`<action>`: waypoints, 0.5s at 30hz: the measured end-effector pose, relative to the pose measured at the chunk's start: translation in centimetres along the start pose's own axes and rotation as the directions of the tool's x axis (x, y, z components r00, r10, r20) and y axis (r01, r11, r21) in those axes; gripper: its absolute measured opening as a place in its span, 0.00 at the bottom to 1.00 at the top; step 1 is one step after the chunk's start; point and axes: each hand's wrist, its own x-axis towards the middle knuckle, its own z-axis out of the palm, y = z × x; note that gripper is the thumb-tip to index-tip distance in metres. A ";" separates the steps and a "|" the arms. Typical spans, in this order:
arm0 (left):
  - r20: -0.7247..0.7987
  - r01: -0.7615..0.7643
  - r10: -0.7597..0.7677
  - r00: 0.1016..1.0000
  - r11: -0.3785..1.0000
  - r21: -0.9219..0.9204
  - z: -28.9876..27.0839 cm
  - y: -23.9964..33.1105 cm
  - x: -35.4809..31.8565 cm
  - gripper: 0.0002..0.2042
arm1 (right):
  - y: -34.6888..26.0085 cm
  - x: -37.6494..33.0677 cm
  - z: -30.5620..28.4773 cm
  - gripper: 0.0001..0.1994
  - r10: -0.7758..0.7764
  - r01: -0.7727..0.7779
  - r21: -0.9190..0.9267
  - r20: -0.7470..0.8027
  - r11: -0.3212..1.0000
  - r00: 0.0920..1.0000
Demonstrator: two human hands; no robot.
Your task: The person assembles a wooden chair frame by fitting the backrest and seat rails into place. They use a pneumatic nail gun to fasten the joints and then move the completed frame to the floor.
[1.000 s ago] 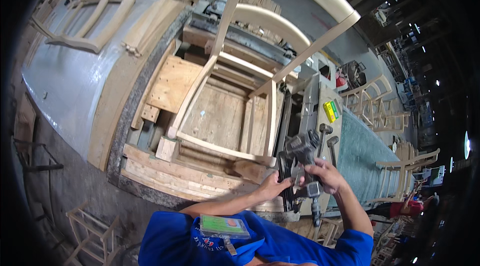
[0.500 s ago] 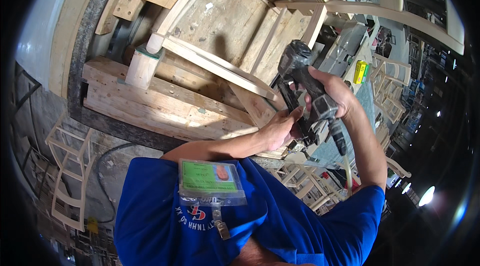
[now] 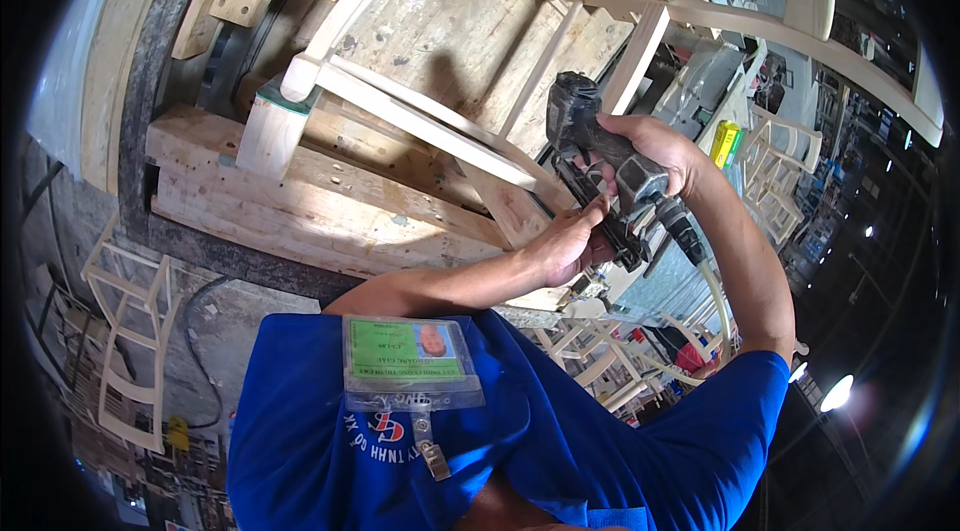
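A black air-powered nail gun or stapler (image 3: 572, 106), which of the two I cannot tell, is held up in front of me over the bench's right end. My right hand (image 3: 660, 153) wraps round its handle. My left hand (image 3: 568, 249) has its fingers closed on the long, thin magazine at the tool's lower side; some fingertips are hidden behind it. A pale air hose (image 3: 718, 306) runs from the handle's end down beside my right forearm. Just left of the tool, a pale wooden chair frame (image 3: 430, 131) lies on the bench, apart from both hands.
Thick timber blocks (image 3: 330, 211) and a green-topped wooden post (image 3: 268, 139) support the frame's near side. A yellow-and-green box (image 3: 724, 144) stands at the right. Several chair frames stand around, one (image 3: 135, 351) on the floor at left. A dark hose (image 3: 195, 341) lies there too.
The nail gun has tilted a little, its magazine end swinging slightly up and right. My right elbow has moved outward. Both hands keep their hold, and the view has shifted slightly.
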 end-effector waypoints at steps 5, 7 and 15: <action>-0.099 -0.002 0.017 0.995 0.988 0.155 -0.3 0.4 -0.1 0.18 | 1.3 -1.0 0.0 0.24 -0.103 0.107 0.036 -0.089 0.994 0.991; -0.247 0.018 0.055 0.967 0.959 0.284 1.3 2.0 -0.4 0.15 | 2.8 -1.1 -0.3 0.23 -0.292 0.294 0.009 -0.097 0.956 0.952; -0.170 -0.095 0.293 0.941 0.708 0.700 -1.1 4.3 -0.5 0.19 | 9.3 -1.6 2.0 0.21 -0.617 0.663 0.347 -0.250 0.663 0.747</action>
